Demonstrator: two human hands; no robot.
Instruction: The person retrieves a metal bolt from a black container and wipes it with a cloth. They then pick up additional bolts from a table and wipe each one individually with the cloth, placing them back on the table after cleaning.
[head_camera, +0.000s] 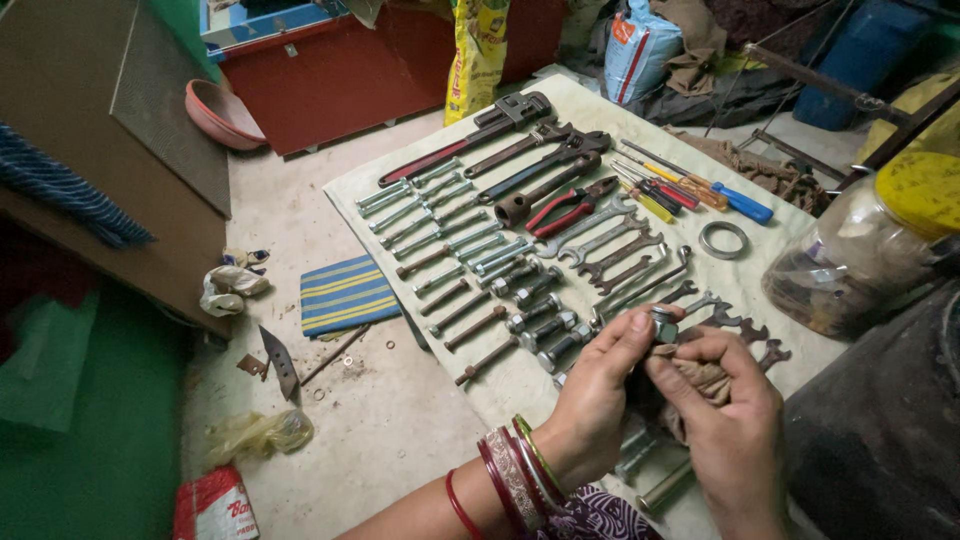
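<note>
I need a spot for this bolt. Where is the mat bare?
The mat is bare along its left edge beside the bolt rows, and on the right between the metal ring and the plastic jar. The middle, bolts to spanners, is crowded.

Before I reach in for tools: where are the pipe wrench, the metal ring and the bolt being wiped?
pipe wrench (455, 145), head view, red handle.
metal ring (708, 243), head view, left rim.
bolt (663, 324), head view, its head.
</note>
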